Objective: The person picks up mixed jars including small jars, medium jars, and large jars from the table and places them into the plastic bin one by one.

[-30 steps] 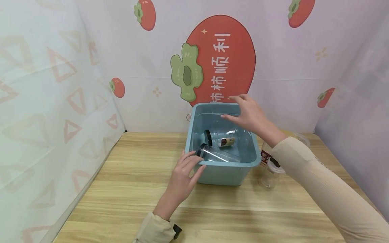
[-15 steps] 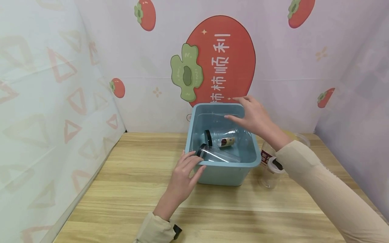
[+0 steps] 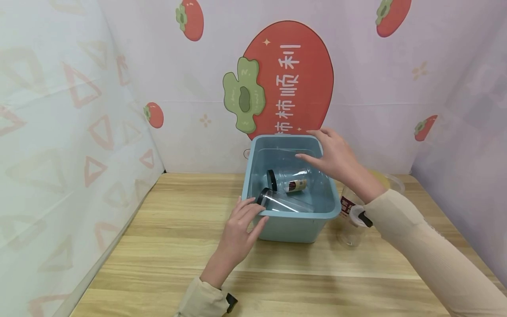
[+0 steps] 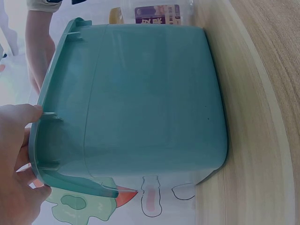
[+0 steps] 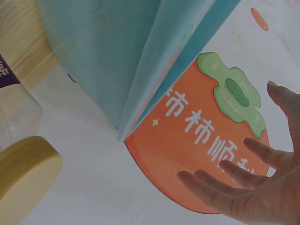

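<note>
A blue plastic bin [image 3: 292, 229] stands on the wooden table. My left hand [image 3: 235, 233] holds the rim at its near left corner, fingers over the edge and thumb on the outer side; the left wrist view shows this hand [image 4: 14, 154] at the rim too. My right hand [image 3: 336, 154] hovers over the bin's right side, fingers spread and holding nothing; in the right wrist view that hand [image 5: 262, 187] is seen against the backdrop. Inside the bin lie a labelled clear jar [image 3: 291, 178] with a black lid and a slimmer clear jar [image 3: 285, 202], also black-lidded.
Right of the bin, partly behind my right forearm, stand a large clear jar [image 5: 18, 112] with a yellow lid [image 5: 33, 168] and dark label, and a smaller clear jar [image 3: 350, 235]. A fabric backdrop [image 3: 198, 145] with persimmon prints closes off the table's far side.
My right hand has drifted slightly right and down over the bin's right side, its fingers still spread. The left hand, bin and jars look unmoved.
</note>
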`<action>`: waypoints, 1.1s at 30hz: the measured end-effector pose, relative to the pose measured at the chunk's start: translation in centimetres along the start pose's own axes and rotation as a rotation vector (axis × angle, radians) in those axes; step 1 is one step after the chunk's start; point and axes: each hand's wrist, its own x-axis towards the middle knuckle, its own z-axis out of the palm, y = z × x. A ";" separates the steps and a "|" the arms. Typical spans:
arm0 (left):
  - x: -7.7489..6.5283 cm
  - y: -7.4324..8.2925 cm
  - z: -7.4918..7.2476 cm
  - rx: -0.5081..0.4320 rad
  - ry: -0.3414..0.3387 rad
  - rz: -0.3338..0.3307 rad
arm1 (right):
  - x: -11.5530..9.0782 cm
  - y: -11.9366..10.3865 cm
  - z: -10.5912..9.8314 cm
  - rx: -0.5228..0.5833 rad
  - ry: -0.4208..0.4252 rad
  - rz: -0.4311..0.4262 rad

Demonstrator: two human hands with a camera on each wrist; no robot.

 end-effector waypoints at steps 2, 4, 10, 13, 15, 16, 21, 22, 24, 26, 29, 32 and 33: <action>0.0 0.0 0.0 0.000 -0.001 0.000 | -0.2 0.0 0.0 -0.006 0.003 -0.002; 0.0 0.0 0.0 0.000 -0.001 0.000 | -0.3 0.1 -0.1 -0.010 0.005 -0.004; 0.0 0.1 0.0 -0.002 -0.001 0.000 | -0.8 0.4 0.0 -0.009 0.010 -0.007; 0.1 0.1 0.0 -0.002 -0.001 0.000 | -1.0 0.7 -0.1 -0.010 0.013 -0.005; 0.1 0.1 -0.1 -0.004 -0.002 -0.002 | -1.1 0.8 -0.1 -0.010 0.017 -0.008; 0.1 0.1 -0.1 -0.004 -0.002 -0.002 | -1.2 0.8 -0.1 -0.008 0.020 -0.009; 0.0 0.1 -0.1 -0.008 -0.004 -0.005 | -1.6 1.1 -0.1 -0.007 0.040 -0.012; 0.0 0.0 -0.1 -0.007 -0.005 -0.006 | -1.6 1.2 -0.1 -0.007 0.043 -0.011; 0.0 0.0 0.0 -0.004 -0.004 -0.004 | -1.8 1.3 -0.2 -0.010 0.048 -0.011; -0.1 0.0 0.0 -0.001 -0.002 -0.001 | -2.0 1.5 -0.2 -0.015 0.052 -0.011; -0.1 0.0 0.0 0.003 -0.002 0.003 | -2.2 1.7 -0.2 -0.017 0.059 -0.012; -0.1 0.0 0.0 0.008 -0.010 0.003 | -2.5 2.0 -0.2 -0.017 0.070 -0.015; -0.1 0.0 0.0 0.009 -0.013 0.001 | -2.6 2.1 -0.2 -0.016 0.074 -0.016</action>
